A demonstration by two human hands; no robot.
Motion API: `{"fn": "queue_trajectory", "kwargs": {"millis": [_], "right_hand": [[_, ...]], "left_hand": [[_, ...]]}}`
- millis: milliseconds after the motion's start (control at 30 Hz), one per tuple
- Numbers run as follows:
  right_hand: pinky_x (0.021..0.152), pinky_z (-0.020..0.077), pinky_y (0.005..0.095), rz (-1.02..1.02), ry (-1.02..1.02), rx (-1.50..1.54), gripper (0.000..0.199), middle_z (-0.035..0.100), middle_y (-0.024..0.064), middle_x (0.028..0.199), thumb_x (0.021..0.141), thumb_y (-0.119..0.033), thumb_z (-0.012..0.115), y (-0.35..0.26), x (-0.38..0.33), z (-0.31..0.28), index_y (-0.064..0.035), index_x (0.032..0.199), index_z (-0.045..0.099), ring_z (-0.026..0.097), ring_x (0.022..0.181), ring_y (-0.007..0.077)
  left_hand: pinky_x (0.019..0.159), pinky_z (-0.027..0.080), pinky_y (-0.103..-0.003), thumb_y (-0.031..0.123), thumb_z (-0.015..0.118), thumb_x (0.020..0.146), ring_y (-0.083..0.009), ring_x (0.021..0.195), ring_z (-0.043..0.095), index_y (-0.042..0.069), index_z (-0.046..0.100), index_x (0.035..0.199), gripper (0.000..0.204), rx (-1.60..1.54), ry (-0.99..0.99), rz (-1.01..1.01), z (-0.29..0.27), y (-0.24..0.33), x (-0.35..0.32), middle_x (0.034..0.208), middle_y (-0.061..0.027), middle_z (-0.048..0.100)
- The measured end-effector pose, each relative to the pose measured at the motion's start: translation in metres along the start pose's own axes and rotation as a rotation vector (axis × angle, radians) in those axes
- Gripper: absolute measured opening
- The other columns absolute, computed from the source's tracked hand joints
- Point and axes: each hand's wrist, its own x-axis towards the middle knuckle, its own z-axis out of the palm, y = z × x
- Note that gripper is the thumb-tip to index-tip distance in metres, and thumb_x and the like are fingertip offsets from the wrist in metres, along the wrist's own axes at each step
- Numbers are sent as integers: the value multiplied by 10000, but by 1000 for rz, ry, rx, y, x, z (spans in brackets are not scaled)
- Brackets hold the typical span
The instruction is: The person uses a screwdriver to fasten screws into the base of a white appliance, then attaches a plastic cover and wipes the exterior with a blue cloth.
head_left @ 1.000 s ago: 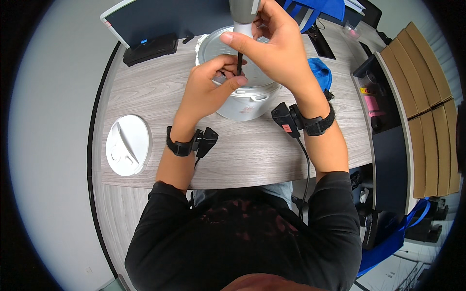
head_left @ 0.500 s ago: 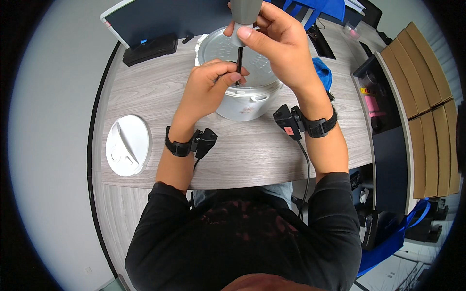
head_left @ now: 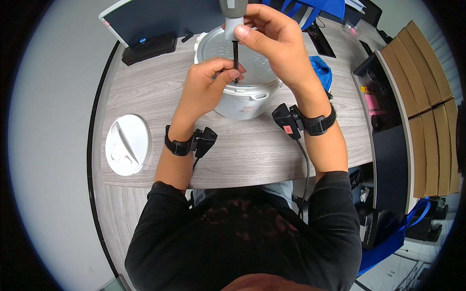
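A black shirt point(head_left: 238, 257) fills the lower middle of the frame, with a dull red, blotchy print point(head_left: 284, 223) across its front and plain black sleeves point(head_left: 335, 203). Pale blue jeans point(head_left: 280, 190) show just above it. A black left strap point(head_left: 178, 147) and right strap point(head_left: 317, 126) circle the wrists, each with a boxy black module; the right module point(head_left: 282, 116) bears an orange-red label point(head_left: 288, 129) and a dark cable point(head_left: 306, 167).

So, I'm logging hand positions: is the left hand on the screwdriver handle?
No, the right hand holds the screwdriver handle, while the left hand is lower, beside the black shaft.
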Motion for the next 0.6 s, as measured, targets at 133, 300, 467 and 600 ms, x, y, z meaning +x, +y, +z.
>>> {"fn": "queue_trajectory", "kwargs": {"millis": [133,300,467,600], "right_hand": [[667,512,233,4,-50,-125,307,632,1,863,855,-122,815,1,-1,-8,14,1111,713,593,776,49],[638,501,224,27,-63,-274,327,658,17,849,789,-182,875,-4,-4,-8,-11,1004,698,588,733,52],[611,507,242,-49,-15,-365,430,666,23,838,716,-294,929,-5,-5,-3,-43,975,696,598,680,73],[628,513,245,-37,-25,-372,439,675,20,850,716,-289,931,-9,-4,-1,-39,995,701,607,697,76]], "left_hand": [[795,567,-295,104,646,993,-174,865,727,-7,744,1027,152,61,-44,30,-3,-2,0,919,-87,755],[805,559,-309,118,667,983,-178,872,718,-2,743,1051,158,34,-85,32,-5,-2,0,956,-87,753],[805,561,-311,101,687,966,-175,870,715,-21,734,1044,152,-17,-40,49,-3,-2,0,950,-91,756],[777,560,-301,96,682,970,-165,836,707,-31,726,1019,143,-6,4,23,0,-9,-1,904,-85,753]]}}
